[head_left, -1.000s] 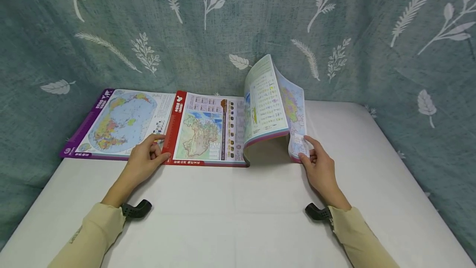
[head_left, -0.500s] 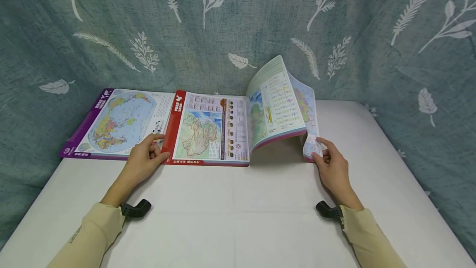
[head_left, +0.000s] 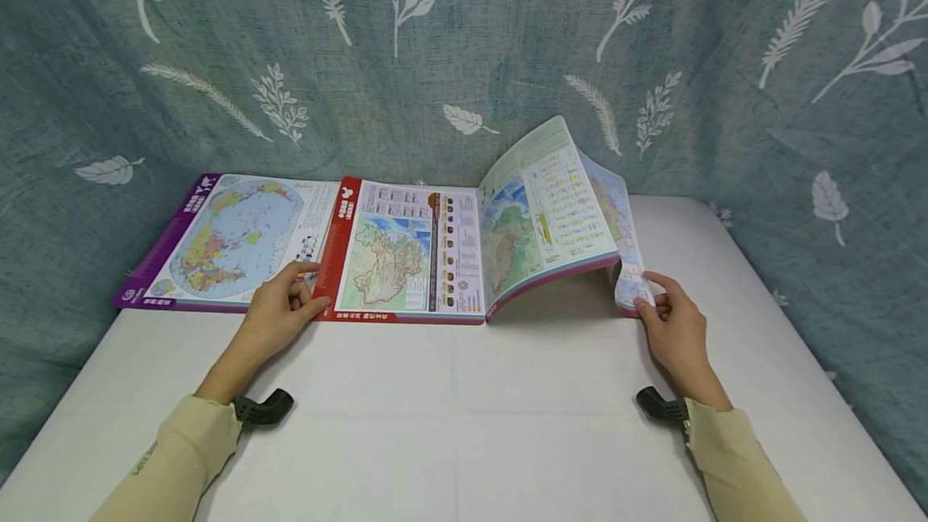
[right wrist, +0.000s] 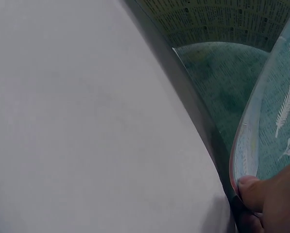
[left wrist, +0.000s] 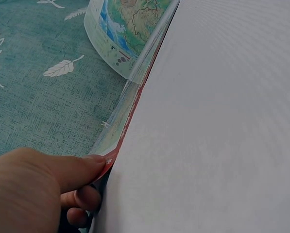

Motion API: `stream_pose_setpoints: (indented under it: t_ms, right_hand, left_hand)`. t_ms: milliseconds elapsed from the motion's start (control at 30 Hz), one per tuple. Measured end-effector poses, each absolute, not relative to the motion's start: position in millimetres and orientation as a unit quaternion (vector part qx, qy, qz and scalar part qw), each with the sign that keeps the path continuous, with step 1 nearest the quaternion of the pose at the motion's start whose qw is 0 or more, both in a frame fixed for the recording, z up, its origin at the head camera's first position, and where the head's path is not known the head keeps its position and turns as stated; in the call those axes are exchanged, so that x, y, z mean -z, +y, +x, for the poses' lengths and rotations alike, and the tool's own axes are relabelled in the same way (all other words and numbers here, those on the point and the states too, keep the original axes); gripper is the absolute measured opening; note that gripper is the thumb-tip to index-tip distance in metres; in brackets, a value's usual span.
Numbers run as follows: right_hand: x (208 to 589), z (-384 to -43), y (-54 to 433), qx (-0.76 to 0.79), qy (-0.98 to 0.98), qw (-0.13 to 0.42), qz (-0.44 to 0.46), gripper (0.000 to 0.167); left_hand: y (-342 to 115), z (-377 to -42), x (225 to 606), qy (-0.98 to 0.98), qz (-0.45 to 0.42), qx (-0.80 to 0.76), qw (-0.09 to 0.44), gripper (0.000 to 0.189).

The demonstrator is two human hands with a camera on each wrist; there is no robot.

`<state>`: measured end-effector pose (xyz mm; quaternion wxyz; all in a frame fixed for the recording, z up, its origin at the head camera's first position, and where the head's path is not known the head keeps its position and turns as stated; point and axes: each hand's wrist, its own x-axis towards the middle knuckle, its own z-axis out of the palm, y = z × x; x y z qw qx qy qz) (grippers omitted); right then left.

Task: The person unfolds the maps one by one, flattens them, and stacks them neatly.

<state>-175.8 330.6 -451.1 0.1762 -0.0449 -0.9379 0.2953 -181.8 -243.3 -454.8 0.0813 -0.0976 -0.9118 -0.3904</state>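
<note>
A red-edged folding map (head_left: 391, 264) lies in the middle of the head view, its left panel flat. Its middle panel (head_left: 544, 208) rises in a tent-like bend, and the right flap (head_left: 627, 248) slopes down behind it. At the lower left edge, my left hand (head_left: 279, 300) pinches the map's red border; the left wrist view shows the thumb on top of the red corner (left wrist: 108, 162). My right hand (head_left: 676, 333) pinches the flap's lower right corner. In the right wrist view, that thumb presses on the curved map edge (right wrist: 247, 155).
A purple-edged world map (head_left: 239, 240) lies at the left, partly under the red one. Both rest on a white-covered table (head_left: 464, 425). Behind them hangs a green leaf-patterned curtain (head_left: 406, 87), close to the raised panel. Black wrist devices (head_left: 264, 408) sit at the cuffs.
My right hand has moved to the right with the flap, drawing the folding map wider. The raised panel leans lower and more to the right. My left hand stays in place.
</note>
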Motion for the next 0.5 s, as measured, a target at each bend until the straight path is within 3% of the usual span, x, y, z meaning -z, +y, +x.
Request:
stream_pose_setpoints:
  t_ms: [500]
  right_hand:
    - [453.3, -175.4, 363.3, -0.282, -0.935, 0.179, -0.116, 0.049]
  left_hand:
    - [-242.1, -180.4, 453.4, -0.913, -0.095, 0.390, 0.078, 0.053]
